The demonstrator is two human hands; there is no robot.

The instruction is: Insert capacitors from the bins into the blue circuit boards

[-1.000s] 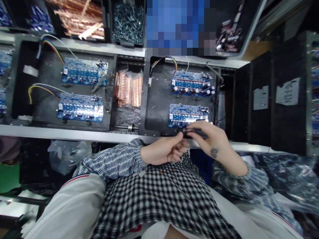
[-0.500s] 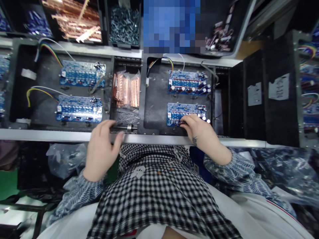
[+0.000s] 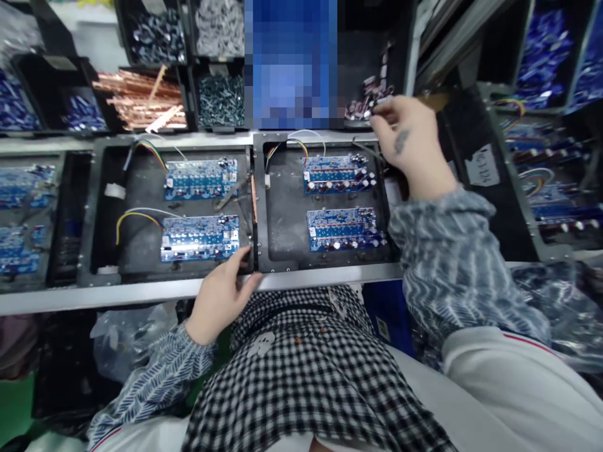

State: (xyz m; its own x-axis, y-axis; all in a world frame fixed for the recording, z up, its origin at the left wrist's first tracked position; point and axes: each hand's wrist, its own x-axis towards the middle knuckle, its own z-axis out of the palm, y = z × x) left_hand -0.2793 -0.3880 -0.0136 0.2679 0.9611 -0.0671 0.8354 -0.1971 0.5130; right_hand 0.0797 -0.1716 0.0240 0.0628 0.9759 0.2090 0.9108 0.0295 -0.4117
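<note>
Apparently resting the left hand [image 3: 223, 298] across the metal rail [image 3: 141, 290], near the lower left board [image 3: 200, 238], spreading thumb and index apart, gripping nothing visible. Leaving two blue circuit boards [image 3: 342, 229] untouched in the black fixture [image 3: 282, 220]. Beyond, holding the right hand [image 3: 409, 135] at the small cylindrical parts [image 3: 360, 103] in the dark bin [image 3: 362, 50], curling its fingers; probably picking out a part, so calling for a precise pinch; not managing to tell pinching from merely touching.

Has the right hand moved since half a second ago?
Yes. Against the front metal rail, the right hand has moved farther away, from a lower circuit board to the loose parts beyond the trays.
</note>
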